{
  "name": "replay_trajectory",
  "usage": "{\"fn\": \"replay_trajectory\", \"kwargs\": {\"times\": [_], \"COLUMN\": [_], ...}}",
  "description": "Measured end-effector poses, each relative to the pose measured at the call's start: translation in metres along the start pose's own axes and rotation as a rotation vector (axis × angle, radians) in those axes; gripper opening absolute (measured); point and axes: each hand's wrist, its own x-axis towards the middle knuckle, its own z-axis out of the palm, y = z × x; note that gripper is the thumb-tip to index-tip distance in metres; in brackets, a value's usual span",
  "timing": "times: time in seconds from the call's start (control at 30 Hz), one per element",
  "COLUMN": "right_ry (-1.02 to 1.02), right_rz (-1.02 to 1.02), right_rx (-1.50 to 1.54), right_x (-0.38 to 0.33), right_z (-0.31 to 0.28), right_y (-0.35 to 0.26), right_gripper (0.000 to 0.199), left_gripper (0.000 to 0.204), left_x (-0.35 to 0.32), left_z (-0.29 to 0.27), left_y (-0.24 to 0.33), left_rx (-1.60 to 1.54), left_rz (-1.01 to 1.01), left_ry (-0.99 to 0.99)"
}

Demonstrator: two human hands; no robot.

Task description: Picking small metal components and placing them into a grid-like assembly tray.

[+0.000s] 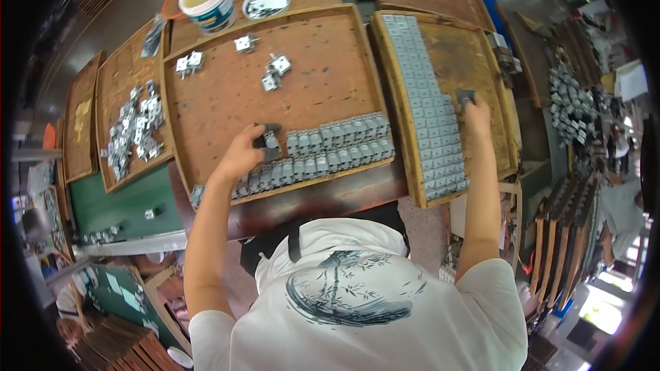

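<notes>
My left hand (242, 154), with dark covers on its fingertips, is closed around a small silver metal part (272, 141). It is at the left end of the upper of two rows of similar grey metal parts (337, 136) in a wooden tray (227, 103). Over a second wooden tray (481, 48), my right hand (476, 115) pinches a dark grey square piece (465, 95). Packed columns of flat grey square pieces (430, 106) fill that tray's left side, just left of my right hand. My fingers partly hide both held pieces.
Loose metal parts (278, 65) lie farther back in the middle tray. A left tray holds a pile of metal parts (137, 127). Behind stand a white bucket (208, 8) with a red stick and a white dish (266, 2) of dark bits. Stacked trays (560, 247) stand at right.
</notes>
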Motion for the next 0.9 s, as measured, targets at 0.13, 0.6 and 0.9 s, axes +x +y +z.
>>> {"fn": "replay_trajectory", "kwargs": {"times": [0.13,0.6,0.9], "right_ry": [-0.098,0.013,-0.520], "right_rz": [0.020,0.062,-0.137], "right_rx": [-0.213,0.503,0.608], "right_x": [0.012,0.003,-0.123], "right_z": [0.011,-0.001,0.097], "right_y": [0.019,-0.002,-0.099], "right_gripper": [0.039,0.028,0.026], "left_gripper": [0.053,0.036,0.034], "left_x": [0.008,-0.156,-0.205], "left_z": [0.009,-0.084,-0.162], "left_y": [-0.016,-0.059,-0.162], "left_rx": [0.235,1.004,0.310], "left_rz": [0.062,-0.165,-0.509], "left_ry": [0.048,1.434,1.252]}}
